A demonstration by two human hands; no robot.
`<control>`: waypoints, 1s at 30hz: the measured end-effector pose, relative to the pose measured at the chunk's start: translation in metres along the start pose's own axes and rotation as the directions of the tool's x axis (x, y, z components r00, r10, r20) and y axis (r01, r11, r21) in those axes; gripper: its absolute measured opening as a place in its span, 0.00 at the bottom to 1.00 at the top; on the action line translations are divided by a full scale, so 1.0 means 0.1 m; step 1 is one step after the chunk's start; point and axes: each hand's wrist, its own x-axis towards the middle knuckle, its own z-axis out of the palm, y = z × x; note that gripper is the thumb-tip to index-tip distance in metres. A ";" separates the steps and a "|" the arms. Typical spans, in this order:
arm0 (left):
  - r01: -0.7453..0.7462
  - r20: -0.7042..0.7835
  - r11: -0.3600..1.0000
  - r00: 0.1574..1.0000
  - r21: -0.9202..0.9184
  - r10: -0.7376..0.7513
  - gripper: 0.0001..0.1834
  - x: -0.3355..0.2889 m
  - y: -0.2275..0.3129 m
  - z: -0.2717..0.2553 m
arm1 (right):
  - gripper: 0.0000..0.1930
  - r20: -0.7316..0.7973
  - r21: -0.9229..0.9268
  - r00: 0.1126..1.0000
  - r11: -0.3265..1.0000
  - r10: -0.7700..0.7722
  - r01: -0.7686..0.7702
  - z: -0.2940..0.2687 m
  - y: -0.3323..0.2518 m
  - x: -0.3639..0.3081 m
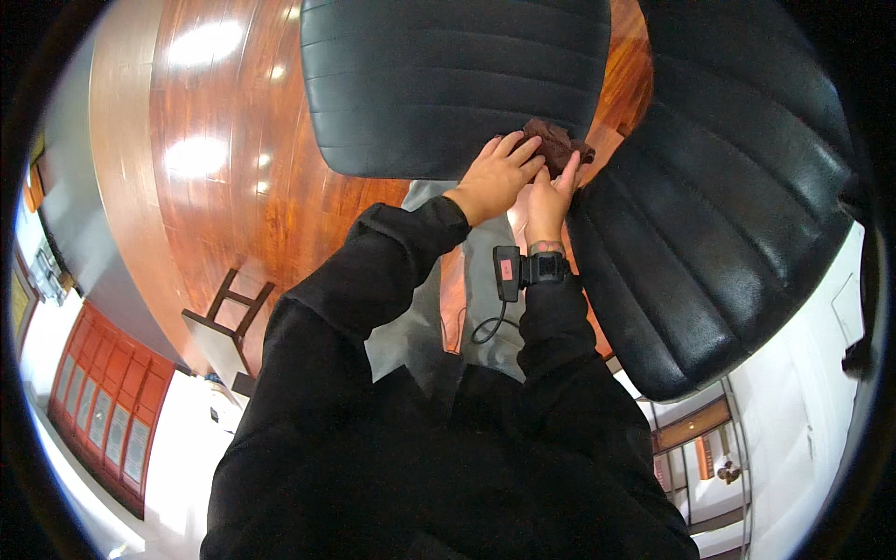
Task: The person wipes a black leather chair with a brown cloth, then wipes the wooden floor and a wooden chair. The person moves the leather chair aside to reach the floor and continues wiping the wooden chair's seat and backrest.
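While both hands meet over the near right corner of a ribbed black upholstered chair panel point(448, 89), a bunched dark brown cloth point(558, 142) sits at their fingertips, just above the gap where a second ribbed black panel point(705, 219) angles in from the right. The left hand point(495, 182) is only loosely curved, its fingers parted and laid against the cloth's near edge rather than closed around it, a spread that seems to steady the wad from above. The right hand point(551, 198), partly open with thumb and forefinger apart, comes up to the cloth from below; its other fingers are hidden, so how firmly it grips cannot be told. Gathered so, the cloth makes a compact bundle that two hands can likely control from opposite sides. A black strap point(546, 269) holds a small black device point(507, 272) beside the right wrist, apparently to keep the palm free, and its cable point(503, 314) loops with what looks like slack for movement. Grey trousers point(411, 322) show beneath the forearms, and glossy reddish wood flooring point(229, 112) stretches off to the left.
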 end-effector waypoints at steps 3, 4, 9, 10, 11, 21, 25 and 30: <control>-0.042 0.048 0.999 0.998 -0.019 0.043 0.25 0.04 -0.11 0.01 | 0.31 -0.012 -0.056 0.997 0.996 -0.075 0.075 0.03 0.13 0.07; -0.028 0.114 0.999 0.993 -0.042 0.033 0.24 0.05 -0.13 0.01 | 0.30 -0.049 -0.093 0.992 0.989 -0.117 0.112 0.04 0.16 0.09; -0.064 0.151 0.998 0.986 -0.022 0.066 0.18 0.00 -0.20 0.00 | 0.23 -0.148 0.039 0.988 0.998 -0.041 0.047 0.16 0.24 0.13; -0.067 0.131 0.997 0.989 -0.030 0.071 0.17 -0.06 -0.24 -0.02 | 0.23 -0.141 0.132 0.990 0.991 0.018 0.001 0.22 0.23 0.12; -0.073 0.110 0.997 0.991 -0.037 0.076 0.17 -0.10 -0.26 -0.04 | 0.23 -0.191 0.082 0.982 0.997 0.002 0.014 0.26 0.22 0.08; -0.070 0.184 0.997 0.981 0.046 0.060 0.22 -1.11 -0.96 -0.62 | 0.19 -0.011 -0.372 0.978 0.909 -0.208 0.189 1.08 -0.17 -0.82; 0.034 0.081 0.999 0.996 -0.026 -0.032 0.21 -1.55 -1.32 -0.96 | 0.17 0.124 -0.331 0.931 0.871 -0.342 0.364 1.55 -0.47 -1.06; 0.162 -0.059 0.985 0.984 -0.063 -0.166 0.21 -1.90 -1.64 -1.19 | 0.17 0.276 -0.296 0.830 0.779 -0.485 0.553 2.08 -0.81 -1.13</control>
